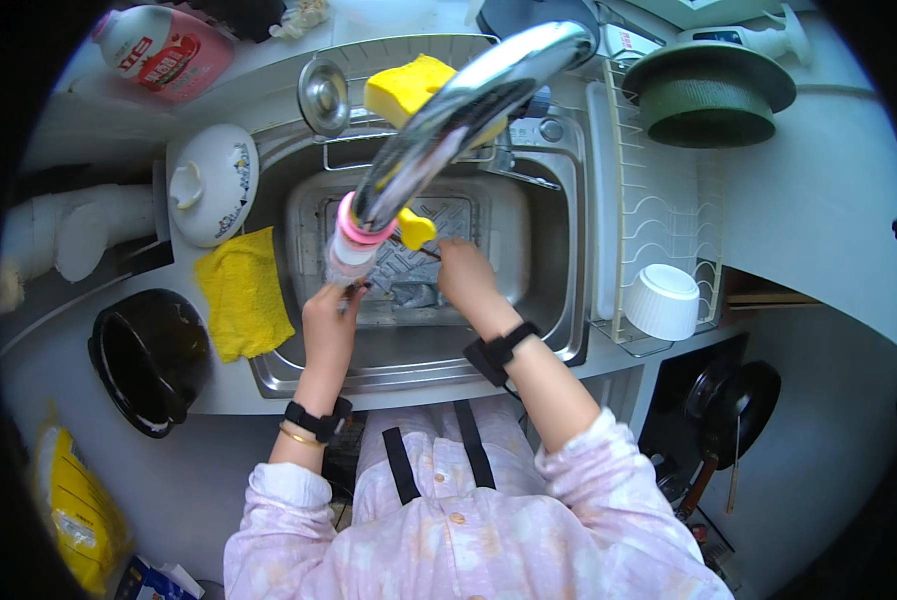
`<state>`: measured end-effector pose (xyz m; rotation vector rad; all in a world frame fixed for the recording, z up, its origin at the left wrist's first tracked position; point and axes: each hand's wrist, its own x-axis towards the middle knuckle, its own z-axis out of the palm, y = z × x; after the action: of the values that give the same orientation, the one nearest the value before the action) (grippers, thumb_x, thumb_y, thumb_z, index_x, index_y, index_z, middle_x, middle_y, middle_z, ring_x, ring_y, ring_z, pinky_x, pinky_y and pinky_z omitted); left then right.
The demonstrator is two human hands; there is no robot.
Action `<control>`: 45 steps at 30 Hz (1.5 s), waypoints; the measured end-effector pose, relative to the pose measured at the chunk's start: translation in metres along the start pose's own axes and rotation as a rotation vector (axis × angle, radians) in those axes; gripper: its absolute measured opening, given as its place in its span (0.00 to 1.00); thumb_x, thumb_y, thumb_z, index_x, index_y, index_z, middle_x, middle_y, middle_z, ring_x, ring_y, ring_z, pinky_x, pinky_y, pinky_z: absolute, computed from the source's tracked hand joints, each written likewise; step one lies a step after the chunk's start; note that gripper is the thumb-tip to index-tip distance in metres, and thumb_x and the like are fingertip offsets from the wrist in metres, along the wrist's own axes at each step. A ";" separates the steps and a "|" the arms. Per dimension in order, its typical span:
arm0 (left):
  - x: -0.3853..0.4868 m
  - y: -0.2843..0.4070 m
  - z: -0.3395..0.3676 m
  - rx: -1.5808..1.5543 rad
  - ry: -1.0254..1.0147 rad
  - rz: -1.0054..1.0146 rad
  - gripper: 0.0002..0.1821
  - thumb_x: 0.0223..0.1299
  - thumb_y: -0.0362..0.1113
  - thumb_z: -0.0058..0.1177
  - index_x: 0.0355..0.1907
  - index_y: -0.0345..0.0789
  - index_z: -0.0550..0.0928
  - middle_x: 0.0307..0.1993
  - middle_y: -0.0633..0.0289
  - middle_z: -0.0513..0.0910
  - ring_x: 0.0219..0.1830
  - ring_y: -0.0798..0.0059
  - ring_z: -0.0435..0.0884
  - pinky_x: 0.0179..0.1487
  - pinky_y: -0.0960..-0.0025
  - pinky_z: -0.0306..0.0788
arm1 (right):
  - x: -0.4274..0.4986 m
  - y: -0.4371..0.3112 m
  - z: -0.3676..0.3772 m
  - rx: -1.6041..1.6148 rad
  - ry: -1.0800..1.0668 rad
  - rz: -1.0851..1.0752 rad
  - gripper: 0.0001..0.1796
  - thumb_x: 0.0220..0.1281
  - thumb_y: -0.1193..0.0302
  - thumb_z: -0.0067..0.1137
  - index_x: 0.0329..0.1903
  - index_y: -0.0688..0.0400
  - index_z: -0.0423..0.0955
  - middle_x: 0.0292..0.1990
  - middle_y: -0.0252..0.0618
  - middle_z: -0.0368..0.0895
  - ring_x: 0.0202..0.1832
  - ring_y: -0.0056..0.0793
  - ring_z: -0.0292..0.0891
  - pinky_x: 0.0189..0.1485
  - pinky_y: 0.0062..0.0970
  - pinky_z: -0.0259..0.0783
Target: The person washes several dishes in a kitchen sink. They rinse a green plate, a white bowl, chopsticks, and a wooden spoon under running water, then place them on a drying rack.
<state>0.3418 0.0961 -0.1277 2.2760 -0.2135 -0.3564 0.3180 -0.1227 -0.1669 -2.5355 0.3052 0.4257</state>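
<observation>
A chrome faucet (486, 105) arches over the stainless steel sink (546, 225). Its end carries a pink and clear nozzle (358, 232) with a yellow lever (416, 229). Just below the nozzle, my left hand (328, 319) pinches a small dark object (360, 286), too blurred to name. Over the middle of the basin, my right hand (466, 279) is closed around a thin dark stick-like utensil (427, 253), whose far end passes behind the nozzle. A crumpled grey item (416, 291) lies on the ridged sink floor between my hands.
A yellow cloth (244, 296), white lidded bowl (216, 184) and black pot (152, 360) stand left. Behind the faucet sits a yellow sponge (403, 88). At right, a wire dish rack (632, 225) holds a white ribbed bowl (662, 301); a green pot (707, 105) is beyond.
</observation>
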 end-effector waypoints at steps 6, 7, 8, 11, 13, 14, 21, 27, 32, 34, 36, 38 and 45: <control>-0.007 -0.017 -0.012 -0.486 0.136 -0.384 0.12 0.63 0.32 0.62 0.45 0.26 0.85 0.35 0.63 0.86 0.38 0.82 0.82 0.45 0.77 0.74 | 0.036 0.016 0.080 -0.417 -0.110 -0.030 0.07 0.60 0.73 0.54 0.38 0.58 0.80 0.42 0.42 0.83 0.45 0.39 0.82 0.42 0.35 0.79; -0.006 -0.019 -0.011 -0.509 0.140 -0.345 0.12 0.63 0.32 0.61 0.46 0.26 0.85 0.35 0.63 0.86 0.38 0.82 0.82 0.45 0.77 0.74 | 0.036 0.019 0.084 -0.425 -0.109 -0.027 0.07 0.60 0.73 0.53 0.38 0.58 0.80 0.42 0.42 0.83 0.45 0.39 0.82 0.42 0.34 0.79; -0.005 -0.020 -0.011 -0.548 0.147 -0.332 0.13 0.64 0.32 0.61 0.47 0.26 0.85 0.35 0.63 0.86 0.38 0.82 0.82 0.45 0.77 0.74 | 0.037 0.021 0.086 -0.443 -0.099 -0.035 0.08 0.60 0.73 0.53 0.38 0.58 0.80 0.42 0.42 0.84 0.45 0.39 0.82 0.42 0.34 0.79; -0.004 -0.022 -0.013 -0.561 0.144 -0.288 0.12 0.66 0.30 0.58 0.49 0.28 0.84 0.38 0.62 0.86 0.40 0.82 0.82 0.46 0.78 0.74 | 0.034 0.017 0.076 -0.319 0.014 -0.091 0.07 0.58 0.73 0.55 0.37 0.59 0.79 0.36 0.46 0.84 0.39 0.45 0.83 0.38 0.39 0.79; -0.004 -0.021 -0.016 -0.643 0.181 -0.247 0.12 0.66 0.29 0.57 0.49 0.28 0.84 0.39 0.62 0.86 0.40 0.83 0.82 0.46 0.78 0.74 | 0.026 0.001 0.059 -0.133 0.029 -0.067 0.07 0.56 0.73 0.57 0.37 0.60 0.79 0.33 0.49 0.83 0.35 0.49 0.82 0.37 0.43 0.79; -0.005 -0.021 -0.018 -0.648 0.203 -0.254 0.11 0.66 0.29 0.57 0.49 0.28 0.84 0.39 0.62 0.86 0.40 0.82 0.82 0.46 0.78 0.74 | 0.020 -0.012 0.048 0.008 0.117 -0.113 0.06 0.54 0.75 0.57 0.36 0.61 0.78 0.30 0.51 0.83 0.32 0.54 0.80 0.36 0.47 0.78; -0.010 -0.013 -0.035 -0.466 0.251 -0.199 0.11 0.63 0.25 0.58 0.48 0.30 0.85 0.41 0.59 0.87 0.40 0.78 0.83 0.46 0.75 0.75 | -0.014 -0.125 -0.013 0.599 0.124 -0.143 0.09 0.58 0.77 0.62 0.42 0.64 0.80 0.29 0.47 0.80 0.32 0.37 0.80 0.36 0.31 0.74; -0.009 -0.011 -0.042 -0.512 0.260 -0.082 0.15 0.58 0.22 0.59 0.49 0.30 0.84 0.41 0.54 0.86 0.41 0.71 0.86 0.45 0.73 0.77 | -0.021 -0.157 -0.029 0.536 0.034 -0.238 0.12 0.60 0.75 0.64 0.46 0.64 0.81 0.30 0.41 0.79 0.31 0.34 0.78 0.37 0.26 0.73; -0.004 -0.014 -0.051 -0.307 0.163 0.048 0.16 0.51 0.20 0.60 0.45 0.29 0.84 0.40 0.51 0.86 0.39 0.62 0.86 0.43 0.68 0.78 | -0.024 -0.152 -0.039 0.548 0.023 -0.436 0.12 0.59 0.74 0.63 0.46 0.63 0.81 0.39 0.45 0.78 0.39 0.43 0.79 0.40 0.35 0.73; -0.001 -0.012 -0.052 -0.302 0.097 0.082 0.15 0.49 0.20 0.60 0.43 0.29 0.84 0.39 0.50 0.85 0.39 0.57 0.85 0.42 0.65 0.78 | -0.022 -0.150 -0.043 0.577 -0.034 -0.445 0.12 0.60 0.74 0.63 0.47 0.63 0.81 0.40 0.45 0.78 0.39 0.43 0.78 0.40 0.34 0.73; 0.004 -0.010 -0.052 -0.282 0.018 0.120 0.14 0.49 0.21 0.60 0.42 0.29 0.84 0.38 0.49 0.85 0.38 0.53 0.84 0.41 0.62 0.77 | -0.020 -0.147 -0.048 0.585 -0.067 -0.455 0.12 0.60 0.74 0.63 0.47 0.62 0.81 0.38 0.44 0.78 0.37 0.42 0.78 0.40 0.33 0.72; 0.009 -0.008 -0.050 -0.252 -0.063 0.160 0.13 0.49 0.22 0.60 0.41 0.29 0.84 0.36 0.48 0.84 0.38 0.50 0.83 0.41 0.60 0.77 | -0.016 -0.143 -0.055 0.578 -0.130 -0.423 0.12 0.60 0.74 0.63 0.46 0.61 0.81 0.37 0.43 0.78 0.37 0.41 0.77 0.40 0.32 0.71; 0.015 -0.018 -0.046 -0.209 -0.151 0.160 0.09 0.57 0.26 0.58 0.41 0.28 0.83 0.36 0.46 0.84 0.38 0.49 0.83 0.40 0.62 0.76 | -0.016 -0.136 -0.070 0.554 -0.044 -0.412 0.10 0.57 0.76 0.66 0.43 0.62 0.81 0.33 0.42 0.80 0.35 0.36 0.78 0.40 0.30 0.73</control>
<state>0.3716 0.1365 -0.1145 2.0135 -0.4142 -0.4451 0.3602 -0.0470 -0.0403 -1.9711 -0.1105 0.1970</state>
